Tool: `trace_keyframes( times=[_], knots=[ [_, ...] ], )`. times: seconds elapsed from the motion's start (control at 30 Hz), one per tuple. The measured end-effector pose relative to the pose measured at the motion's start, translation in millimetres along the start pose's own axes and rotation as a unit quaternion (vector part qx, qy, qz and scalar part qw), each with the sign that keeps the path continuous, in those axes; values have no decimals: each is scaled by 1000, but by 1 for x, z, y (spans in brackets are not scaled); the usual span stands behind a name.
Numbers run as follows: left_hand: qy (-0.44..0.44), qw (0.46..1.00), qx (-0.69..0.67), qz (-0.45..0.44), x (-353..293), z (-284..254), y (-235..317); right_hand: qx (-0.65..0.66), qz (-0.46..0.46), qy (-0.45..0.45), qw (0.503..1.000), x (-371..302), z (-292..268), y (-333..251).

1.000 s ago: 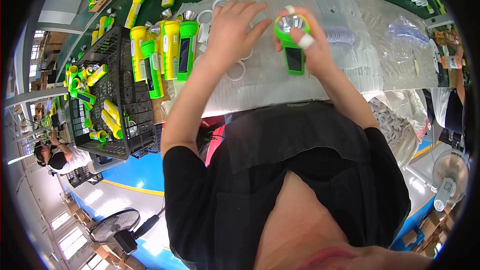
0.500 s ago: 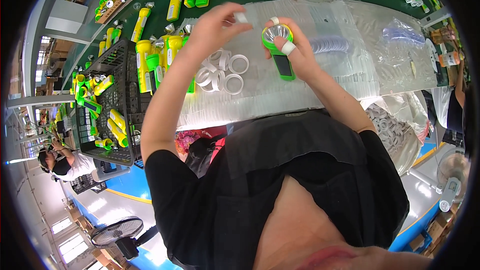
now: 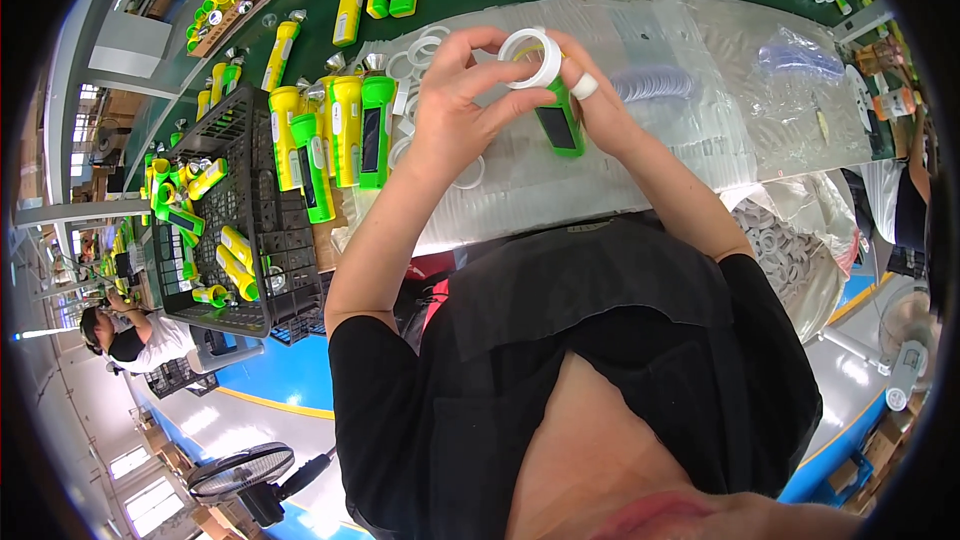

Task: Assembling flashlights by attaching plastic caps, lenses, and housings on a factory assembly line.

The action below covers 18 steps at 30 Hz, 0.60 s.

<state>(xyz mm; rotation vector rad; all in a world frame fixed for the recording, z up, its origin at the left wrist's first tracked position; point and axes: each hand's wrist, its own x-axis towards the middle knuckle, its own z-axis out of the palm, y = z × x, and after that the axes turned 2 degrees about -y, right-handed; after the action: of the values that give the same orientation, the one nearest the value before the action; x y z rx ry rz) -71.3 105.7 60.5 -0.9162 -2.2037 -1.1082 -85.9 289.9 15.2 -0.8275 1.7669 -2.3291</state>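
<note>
My left hand pinches a white plastic ring by its edge, its thumb and fingers curled round the near side. The ring is held over the head of a green and yellow flashlight, which my right hand grips. The flashlight's dark panel faces up, while its head is mostly hidden behind the ring and fingers. White bands wrap a finger and the thumb of my right hand. Several loose white rings lie on the plastic-covered bench beside my left forearm, partly covered by it.
Flashlights stand and lie left of the rings, beside a black crate holding more. A row of clear discs lies right of my hands. An open white sack of rings sits at the bench's right edge. A fan stands behind left.
My left hand has moved right with the white ring, from above the loose rings to the flashlight's head. The right hand stays nearly in place, holding the flashlight.
</note>
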Motion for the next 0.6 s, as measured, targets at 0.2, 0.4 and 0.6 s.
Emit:
trace_keyframes(
  times=[0.2,0.4,0.6],
  knots=[
    [-41,999,-2,-5,4,5,11,-217,-150,-55,963,8,-38,-26],
    [-88,994,-50,-29,12,21,26,-415,-122,-199,879,27,-58,-92],
    [-96,986,-107,-85,13,35,28,-521,5,-377,765,51,-49,-128]
  ],
)
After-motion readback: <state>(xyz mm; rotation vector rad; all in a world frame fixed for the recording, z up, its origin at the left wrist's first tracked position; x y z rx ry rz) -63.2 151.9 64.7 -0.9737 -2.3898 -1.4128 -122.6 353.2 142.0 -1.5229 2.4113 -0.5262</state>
